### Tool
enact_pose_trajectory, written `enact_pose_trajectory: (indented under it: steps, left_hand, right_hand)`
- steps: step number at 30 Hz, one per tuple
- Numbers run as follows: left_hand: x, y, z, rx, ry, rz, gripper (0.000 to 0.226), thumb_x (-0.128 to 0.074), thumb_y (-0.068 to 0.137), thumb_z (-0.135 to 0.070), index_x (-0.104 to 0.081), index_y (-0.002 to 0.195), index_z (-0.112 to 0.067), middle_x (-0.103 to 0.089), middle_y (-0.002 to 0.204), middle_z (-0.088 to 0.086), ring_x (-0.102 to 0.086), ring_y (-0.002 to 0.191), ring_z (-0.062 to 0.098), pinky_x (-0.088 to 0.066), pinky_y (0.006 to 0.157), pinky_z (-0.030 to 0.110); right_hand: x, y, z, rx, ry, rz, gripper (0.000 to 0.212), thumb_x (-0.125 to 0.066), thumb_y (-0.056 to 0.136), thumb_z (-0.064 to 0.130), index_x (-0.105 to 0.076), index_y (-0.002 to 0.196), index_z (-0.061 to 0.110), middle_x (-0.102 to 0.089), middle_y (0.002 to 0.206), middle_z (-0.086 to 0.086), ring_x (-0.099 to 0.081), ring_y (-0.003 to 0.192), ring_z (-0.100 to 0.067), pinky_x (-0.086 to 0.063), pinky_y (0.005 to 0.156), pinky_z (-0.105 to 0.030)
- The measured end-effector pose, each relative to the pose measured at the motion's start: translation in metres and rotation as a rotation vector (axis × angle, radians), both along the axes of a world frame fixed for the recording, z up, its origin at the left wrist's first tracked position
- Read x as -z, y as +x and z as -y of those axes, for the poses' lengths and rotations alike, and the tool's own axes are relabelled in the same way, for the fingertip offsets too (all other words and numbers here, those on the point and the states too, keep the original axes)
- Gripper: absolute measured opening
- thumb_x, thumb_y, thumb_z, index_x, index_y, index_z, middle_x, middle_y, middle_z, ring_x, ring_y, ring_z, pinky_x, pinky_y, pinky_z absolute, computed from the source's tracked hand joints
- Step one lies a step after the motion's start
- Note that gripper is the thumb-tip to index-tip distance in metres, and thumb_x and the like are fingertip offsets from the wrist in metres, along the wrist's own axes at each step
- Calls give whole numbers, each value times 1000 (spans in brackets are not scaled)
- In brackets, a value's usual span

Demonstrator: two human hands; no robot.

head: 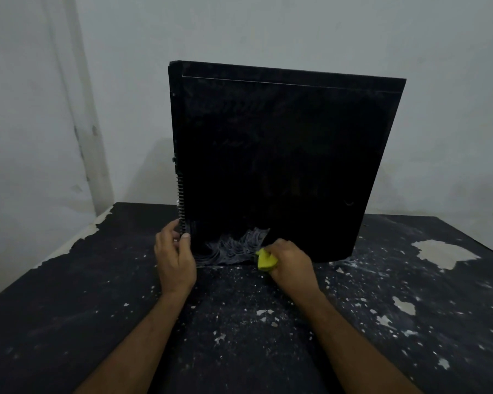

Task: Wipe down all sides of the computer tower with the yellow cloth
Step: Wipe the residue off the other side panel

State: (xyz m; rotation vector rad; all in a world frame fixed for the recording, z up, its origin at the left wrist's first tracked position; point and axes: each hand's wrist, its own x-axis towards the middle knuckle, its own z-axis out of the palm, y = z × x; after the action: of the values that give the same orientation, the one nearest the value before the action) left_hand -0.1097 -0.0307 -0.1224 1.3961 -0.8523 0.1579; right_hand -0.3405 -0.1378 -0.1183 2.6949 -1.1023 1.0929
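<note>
Computer tower [282, 155]: black, upright on dark flaking table [69, 322], centre toward 12 o'clock. Left hand [175, 260]: curled round tower's lower left edge, thumb on side panel. Right hand [289, 264]: at 6 o'clock of panel, fingers bunched round yellow cloth [265, 260], pressing it against smeared bottom edge.

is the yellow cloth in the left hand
No, the yellow cloth is bunched in the right hand, while the left hand grips the computer tower at its lower left edge.
</note>
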Motion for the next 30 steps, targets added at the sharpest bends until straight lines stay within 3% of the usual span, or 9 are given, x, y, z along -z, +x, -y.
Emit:
enact_pose_trajectory:
  steps: [3,5,8,10,15,21,25,28,30]
  left_hand:
    - [0,-1,-1,4,2,4,46,-41,96,-37,-56,135,-17,-47,105,2,-51,97,24,-41,83,34]
    - [-1,-2,0,0,5,-2,45,-42,96,-37,-56,134,-17,-47,107,3,-50,96,24,-40,82,33]
    - [-1,-3,2,-3,0,-17,45,-43,96,-35,-56,134,-15,-47,108,5,-51,96,25,-39,82,30]
    - [-1,-1,1,7,-7,-9,45,-42,96,-34,-57,133,-15,-48,106,4,-51,98,26,-39,83,32]
    - [1,0,1,3,-5,-11,42,-43,96,-34,-57,132,-17,-48,104,2,-51,97,24,-42,84,35]
    - [0,2,-2,1,12,-14,43,-42,98,-32,-59,134,-17,-51,103,-1,-52,101,25,-44,88,39]
    - [-4,4,-6,-9,-45,-35,26,-47,96,-31,-57,117,-20,-57,92,-3,-55,87,24,-50,81,50]
    - [-12,-9,-15,23,-67,80,9,-52,96,-28,-53,98,-19,-54,84,-1,-54,72,16,-47,63,36]
    - [-17,-26,-24,148,-42,241,15,-54,97,-30,-55,87,-19,-54,75,-5,-52,65,11,-40,57,24]
  right_hand:
    - [0,-8,6,95,47,97,17,-80,76,23,-73,90,15,-67,84,-2,-61,78,-22,-48,60,-35]
    - [-3,-7,3,94,-2,161,22,-83,72,14,-74,93,12,-69,83,-4,-60,76,-23,-49,60,-35]
    - [2,4,-6,10,6,7,21,-80,70,5,-73,89,12,-70,81,-4,-63,76,-27,-50,60,-36]
    - [2,-3,-2,65,54,12,11,-78,78,20,-70,83,14,-68,77,-4,-62,75,-26,-45,58,-35]
    - [-4,-27,2,289,191,62,27,-76,84,39,-66,96,17,-69,84,-4,-64,78,-26,-48,63,-36]
    - [1,26,-18,21,49,-141,24,-73,86,26,-67,105,13,-69,95,-11,-63,92,-31,-34,68,-34]
    - [-1,2,-17,-48,243,250,24,-80,84,37,-65,96,23,-67,78,6,-63,70,-10,-46,56,-30]
    - [-13,-6,-27,-189,526,593,19,-75,92,21,-56,92,20,-57,70,6,-55,60,-6,-46,55,-27]
    - [-18,-2,-32,-261,674,739,25,-68,98,19,-51,81,11,-47,67,-1,-50,61,-15,-43,59,-34]
